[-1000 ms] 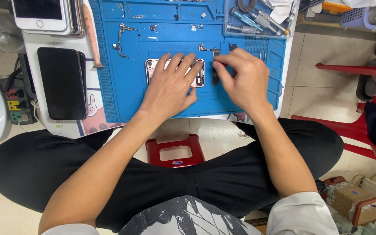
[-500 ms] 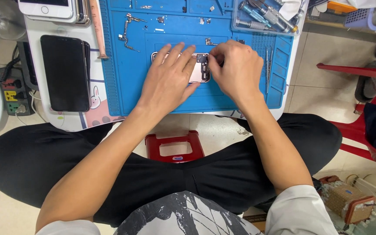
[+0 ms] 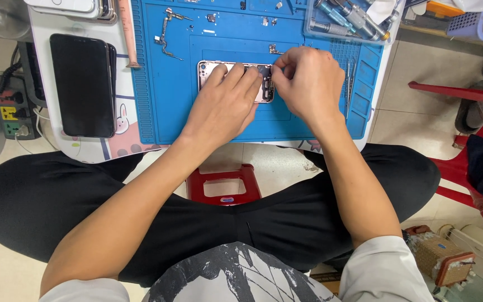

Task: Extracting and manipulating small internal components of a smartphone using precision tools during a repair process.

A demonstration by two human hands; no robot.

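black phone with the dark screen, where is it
In the head view the black phone lies face up at the left, just off the blue repair mat, left of both hands.

trousers: black | shirt: grey-black print, white short sleeves | arms: bare

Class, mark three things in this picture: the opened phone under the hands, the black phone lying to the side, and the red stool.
opened phone [image 3: 211,71], head view, bare left end of its frame.
black phone [image 3: 82,84], head view, middle of its dark screen.
red stool [image 3: 198,189], head view, left edge of its seat.
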